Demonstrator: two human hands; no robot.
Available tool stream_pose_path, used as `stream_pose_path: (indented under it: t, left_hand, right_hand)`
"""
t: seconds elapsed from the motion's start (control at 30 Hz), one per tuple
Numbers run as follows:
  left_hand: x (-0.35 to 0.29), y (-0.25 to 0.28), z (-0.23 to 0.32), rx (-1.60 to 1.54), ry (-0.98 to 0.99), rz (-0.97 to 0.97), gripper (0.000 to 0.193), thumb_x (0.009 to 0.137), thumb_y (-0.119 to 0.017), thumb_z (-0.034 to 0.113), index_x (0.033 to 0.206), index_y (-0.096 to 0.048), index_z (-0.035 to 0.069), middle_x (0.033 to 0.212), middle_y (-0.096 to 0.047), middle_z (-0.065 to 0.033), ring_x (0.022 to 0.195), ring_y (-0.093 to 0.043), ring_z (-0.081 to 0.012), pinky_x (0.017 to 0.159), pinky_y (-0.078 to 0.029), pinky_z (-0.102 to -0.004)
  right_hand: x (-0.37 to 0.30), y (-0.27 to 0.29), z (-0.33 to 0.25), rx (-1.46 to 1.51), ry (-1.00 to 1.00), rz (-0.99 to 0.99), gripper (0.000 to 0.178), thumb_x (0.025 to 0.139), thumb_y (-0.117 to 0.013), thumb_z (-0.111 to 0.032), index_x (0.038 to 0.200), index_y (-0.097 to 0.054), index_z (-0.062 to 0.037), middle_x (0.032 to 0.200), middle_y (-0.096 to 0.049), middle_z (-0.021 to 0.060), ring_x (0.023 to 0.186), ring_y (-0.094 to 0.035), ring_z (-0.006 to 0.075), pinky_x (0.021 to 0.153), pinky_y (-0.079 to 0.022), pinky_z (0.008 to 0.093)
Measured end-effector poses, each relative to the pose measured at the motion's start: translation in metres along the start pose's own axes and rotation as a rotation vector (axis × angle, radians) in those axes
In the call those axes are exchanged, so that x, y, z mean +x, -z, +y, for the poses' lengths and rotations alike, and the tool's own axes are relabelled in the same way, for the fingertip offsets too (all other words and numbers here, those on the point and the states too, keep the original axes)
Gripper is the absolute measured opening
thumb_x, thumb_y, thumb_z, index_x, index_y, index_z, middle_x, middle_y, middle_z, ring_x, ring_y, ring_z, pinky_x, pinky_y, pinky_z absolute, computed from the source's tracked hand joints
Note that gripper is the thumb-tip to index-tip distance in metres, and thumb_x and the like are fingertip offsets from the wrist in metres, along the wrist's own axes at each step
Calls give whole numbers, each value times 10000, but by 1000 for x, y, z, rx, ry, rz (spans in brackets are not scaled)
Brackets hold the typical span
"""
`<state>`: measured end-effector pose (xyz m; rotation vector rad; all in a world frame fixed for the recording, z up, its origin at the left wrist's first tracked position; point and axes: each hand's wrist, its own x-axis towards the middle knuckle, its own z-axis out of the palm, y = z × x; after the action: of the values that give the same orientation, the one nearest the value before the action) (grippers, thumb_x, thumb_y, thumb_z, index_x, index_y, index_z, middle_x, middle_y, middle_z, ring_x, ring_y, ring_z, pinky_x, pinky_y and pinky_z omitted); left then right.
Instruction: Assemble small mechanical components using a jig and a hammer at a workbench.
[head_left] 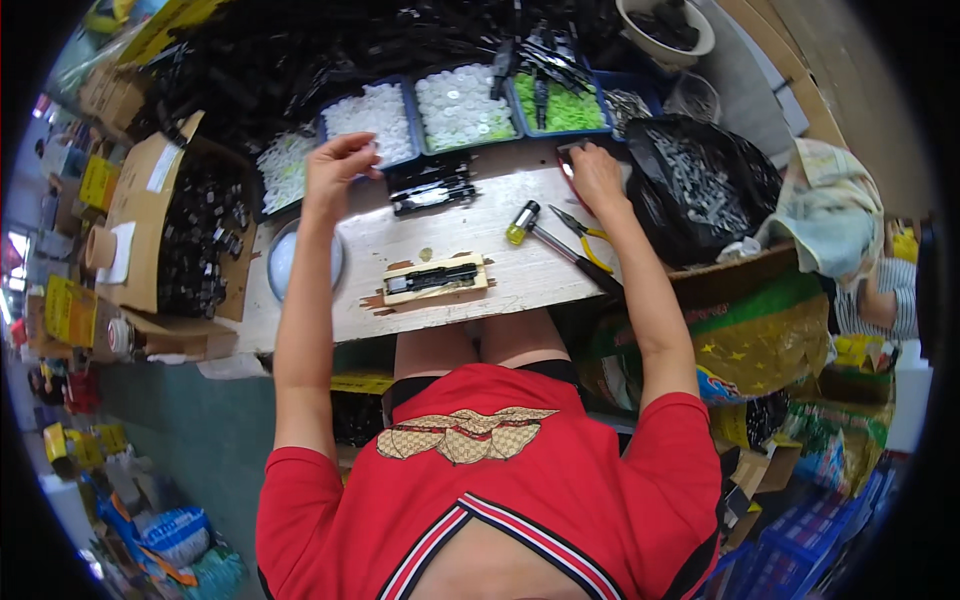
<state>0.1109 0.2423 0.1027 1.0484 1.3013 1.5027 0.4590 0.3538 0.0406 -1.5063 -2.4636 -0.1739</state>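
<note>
Clearly, small parts crowd a pale desk, and the landmark here is a wooden holder near the desk's close edge, with a slim black part lying in it. Beyond the holder and to its left, a person's left hand hovers by a tray of white pieces, thumb and forefinger bent toward each other; whether they pinch a piece, I cannot tell. Beyond the holder and to its right, the right hand touches a red-edged object, its fingers curled down, their grip hidden. A piece held loosely could drop among the black parts stacked beyond the holder. To the holder's right, a hammer and yellow-handled pliers lie close to the right forearm; a careless sweep could snag the pliers or push the hammer's handle over the edge. Beyond the holder, further right, black pieces lean on a tray of green pieces; a bump could topple them and mix the kinds. The holder itself might skid if nudged, shifting its black part.
</note>
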Motion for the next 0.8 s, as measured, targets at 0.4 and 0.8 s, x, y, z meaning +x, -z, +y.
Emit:
stream_pose_path:
  t: [0.4,0.8]
  left_hand:
    - [-117,-31,-18,-507,213,-154,174,850,-579,89,1000,-591,1,819,-615,-87,621,-580,-106,498,-484,-224]
    - [-153,-39,-34,-422,214,-138,247,788,-613,-8,1032,-573,4,843,-605,-76,665,-611,-128,529,-516,-238]
  right_hand:
    - [-31,22,-15,898,-221,-23,154,777,-588,-81,921,-616,-35,745,-590,13,665,-511,55,583,-399,192]
    - [-67,59,-165,1605,109,-542,113,860,-566,-124,927,-572,-34,845,-545,-32,754,-477,39,659,-393,183]
